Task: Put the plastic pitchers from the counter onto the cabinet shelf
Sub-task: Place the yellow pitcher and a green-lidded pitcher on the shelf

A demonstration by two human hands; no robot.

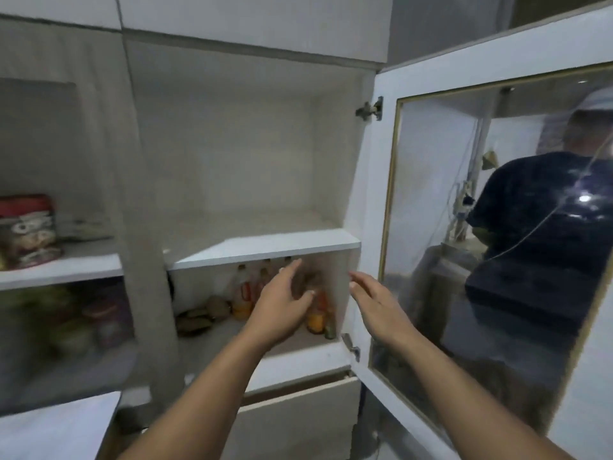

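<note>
Both hands reach empty below the cabinet shelf [265,249]: left hand [282,302] spread before the bottles [245,295], right hand [374,302] unclenched.

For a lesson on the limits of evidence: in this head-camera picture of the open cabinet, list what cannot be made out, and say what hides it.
- Bottles on the lower shelf: labels blurred; the left hand covers some, so no count.
- Dark lumps beside them: too blurred to identify.
- Red packet: cut off by the left edge; print unreadable.
- Pitchers and counter: not visible in the picture.
- Behind the glass door: masked by a reflection.
</note>
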